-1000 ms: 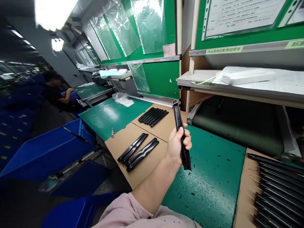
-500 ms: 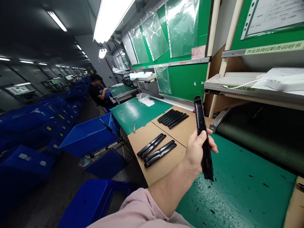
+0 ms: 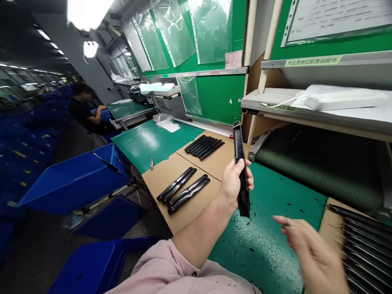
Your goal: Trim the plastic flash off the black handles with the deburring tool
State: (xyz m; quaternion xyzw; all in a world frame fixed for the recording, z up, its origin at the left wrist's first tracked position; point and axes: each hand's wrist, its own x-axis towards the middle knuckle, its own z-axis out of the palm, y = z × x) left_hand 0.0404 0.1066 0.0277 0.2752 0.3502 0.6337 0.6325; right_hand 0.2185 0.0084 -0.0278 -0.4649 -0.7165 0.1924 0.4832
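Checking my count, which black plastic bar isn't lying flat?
The bar held upright in the left hand; the others lie flat on cardboard sheets.

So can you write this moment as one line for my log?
left hand: holds black plastic bar | right hand: open, empty | cardboard sheet: similar bars

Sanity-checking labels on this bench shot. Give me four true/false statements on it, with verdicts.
1. The left hand holds a long black plastic part upright. True.
2. The right hand grips a second black part. False: it holds nothing, fingers open above the green mat.
3. Tan cardboard sheets on the bench carry rows of black parts. True.
4. Blue plastic bins sit on the green mat. False: they stand beside the bench, off the mat.
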